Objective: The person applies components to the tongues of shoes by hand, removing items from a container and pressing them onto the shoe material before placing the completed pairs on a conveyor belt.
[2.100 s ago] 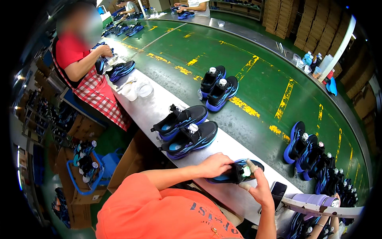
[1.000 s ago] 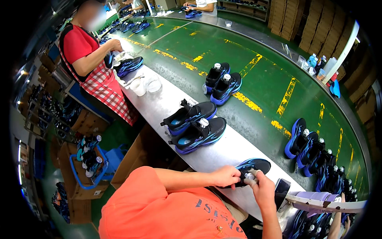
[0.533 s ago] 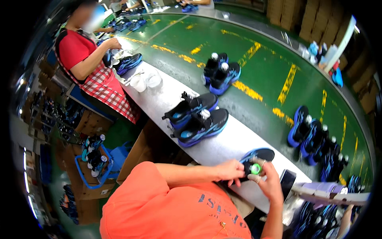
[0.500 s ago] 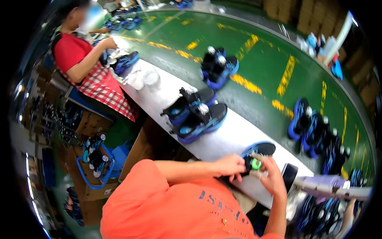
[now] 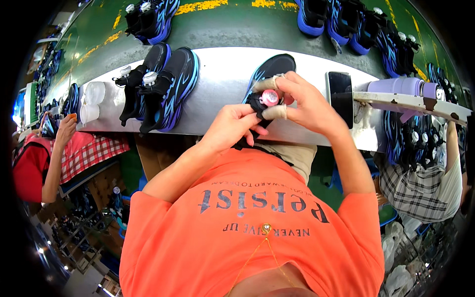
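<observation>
A black and blue sneaker sits on the white bench in front of me, its toe pointing away. On top of it is a round closure dial, glowing pink. The thumb and fingers of my right hand, with beige covers on the fingertips, close around the dial. My left hand pinches the black collar or tongue part of the same shoe, just left of the dial. Both hands partly hide the shoe's heel end. To their left stands a finished-looking pair of matching sneakers with white dials.
A black phone lies right of my hands, beside a lavender bottle and a white rail. White round containers stand at left. Co-workers sit on both sides. More sneakers line up beyond the bench.
My view has swung so that the bench now runs across in front of me. The dial's glow has turned from green to pink. Both hands remain on the shoe.
</observation>
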Demonstrator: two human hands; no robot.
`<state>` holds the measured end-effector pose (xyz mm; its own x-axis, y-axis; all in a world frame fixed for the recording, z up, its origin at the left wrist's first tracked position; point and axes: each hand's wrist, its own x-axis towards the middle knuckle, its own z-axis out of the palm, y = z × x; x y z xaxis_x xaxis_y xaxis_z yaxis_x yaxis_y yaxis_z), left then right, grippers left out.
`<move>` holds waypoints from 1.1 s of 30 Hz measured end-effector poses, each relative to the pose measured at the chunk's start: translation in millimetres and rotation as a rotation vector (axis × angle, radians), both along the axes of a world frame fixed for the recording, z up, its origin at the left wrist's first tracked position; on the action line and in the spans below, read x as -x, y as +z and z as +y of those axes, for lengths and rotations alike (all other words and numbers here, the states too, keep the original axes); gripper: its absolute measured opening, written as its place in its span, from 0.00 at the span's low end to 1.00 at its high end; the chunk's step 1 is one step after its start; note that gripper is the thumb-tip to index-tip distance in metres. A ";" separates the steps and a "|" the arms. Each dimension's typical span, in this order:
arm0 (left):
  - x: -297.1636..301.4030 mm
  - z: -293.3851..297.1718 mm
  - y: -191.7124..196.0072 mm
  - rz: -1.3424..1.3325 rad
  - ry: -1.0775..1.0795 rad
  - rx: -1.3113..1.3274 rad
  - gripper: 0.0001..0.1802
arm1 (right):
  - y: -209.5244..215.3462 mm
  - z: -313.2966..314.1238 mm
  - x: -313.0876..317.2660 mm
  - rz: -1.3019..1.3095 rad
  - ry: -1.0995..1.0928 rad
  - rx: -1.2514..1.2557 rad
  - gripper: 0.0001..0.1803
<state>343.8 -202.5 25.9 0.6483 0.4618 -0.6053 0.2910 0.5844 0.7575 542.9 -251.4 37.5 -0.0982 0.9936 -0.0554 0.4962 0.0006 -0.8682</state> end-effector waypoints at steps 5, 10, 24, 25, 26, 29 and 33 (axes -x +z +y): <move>4.3 5.5 3.3 0.032 -0.057 0.037 0.14 | -8.7 -4.3 10.3 -0.071 -0.072 0.081 0.24; 4.2 2.9 1.3 0.011 0.003 0.065 0.14 | -6.1 -2.3 1.1 0.064 0.030 0.018 0.20; 9.5 4.4 -7.0 -0.013 -0.097 0.147 0.15 | -13.0 -10.5 21.3 -0.005 -0.213 0.076 0.18; 12.3 7.9 -6.4 -0.019 -0.155 0.137 0.15 | -14.5 -9.0 17.3 0.030 -0.187 0.068 0.17; 14.1 12.4 2.7 0.067 -0.184 0.039 0.15 | -17.9 -7.4 10.3 0.069 -0.165 0.063 0.16; 13.7 25.6 18.3 0.232 -0.105 -0.459 0.12 | -42.7 3.7 -14.9 0.114 -0.303 -0.121 0.16; -12.8 30.6 4.3 -0.003 -0.207 -1.169 0.21 | -80.6 25.3 -21.4 -0.140 -0.455 -0.130 0.21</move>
